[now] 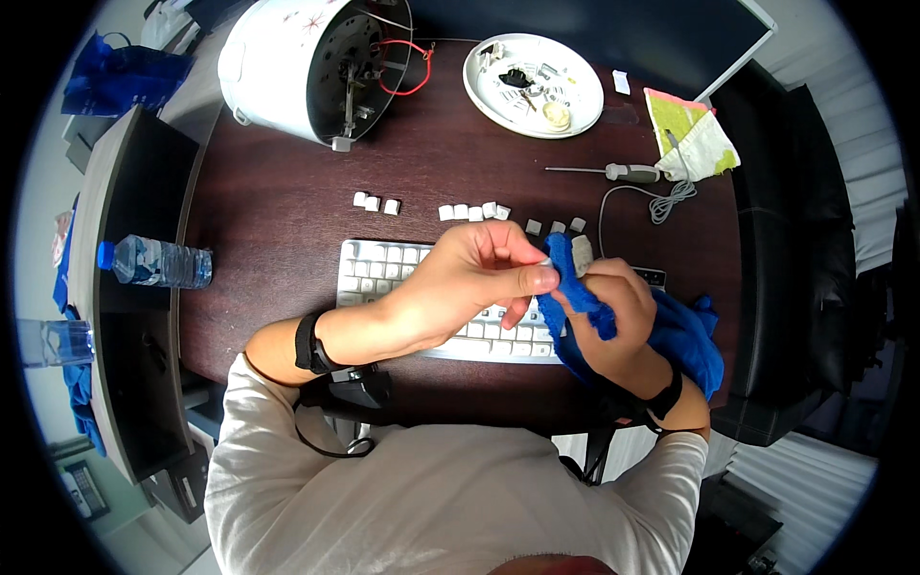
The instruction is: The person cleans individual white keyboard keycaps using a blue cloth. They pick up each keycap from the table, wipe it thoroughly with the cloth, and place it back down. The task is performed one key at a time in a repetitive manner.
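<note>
Over a white keyboard (379,270), my two hands meet. My left hand (484,273) is closed in a pinch on a small pale piece, apparently a keycap (546,262), mostly covered by the fingers. My right hand (618,311) is closed around a blue cloth (690,345), and a fold of it sticks up against the left fingertips. Beyond the keyboard, loose white keycaps lie in small groups: one at the left (372,202), one in the middle (474,211) and one at the right (558,228), close to my hands.
At the far left lies a white pot-like appliance housing (273,72) with exposed wires. A white dish (479,105) of small parts sits at the back. To the right are a screwdriver (628,173), a grey cable (671,203) and a folded cloth (704,144). A water bottle (163,264) is at left.
</note>
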The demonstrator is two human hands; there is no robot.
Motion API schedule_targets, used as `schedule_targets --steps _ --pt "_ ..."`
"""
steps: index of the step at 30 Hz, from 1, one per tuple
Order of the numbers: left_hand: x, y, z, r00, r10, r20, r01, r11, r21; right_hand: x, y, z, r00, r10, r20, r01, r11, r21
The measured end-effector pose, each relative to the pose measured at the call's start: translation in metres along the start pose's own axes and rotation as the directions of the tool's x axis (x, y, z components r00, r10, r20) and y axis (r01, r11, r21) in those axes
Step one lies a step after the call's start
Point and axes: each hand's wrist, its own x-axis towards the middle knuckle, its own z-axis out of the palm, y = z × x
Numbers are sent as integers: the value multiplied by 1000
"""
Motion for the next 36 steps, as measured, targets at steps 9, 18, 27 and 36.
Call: schedule_targets --steps 9,18,27,36 --pt "3 4 0 1000 -8 21 10 997 -75 4 3 -7 937 344 -51 -329 924 197" --pt "-1 3 0 999 21 43 -26 993 119 11 1 -2 977 162 138 -193 948 254" --pt "-5 -3 0 991 -22 131 15 998 55 3 6 3 985 31 171 -58 986 158" --pt "-5 -1 0 994 -14 111 4 996 90 0 8 3 992 32 121 -51 986 157"
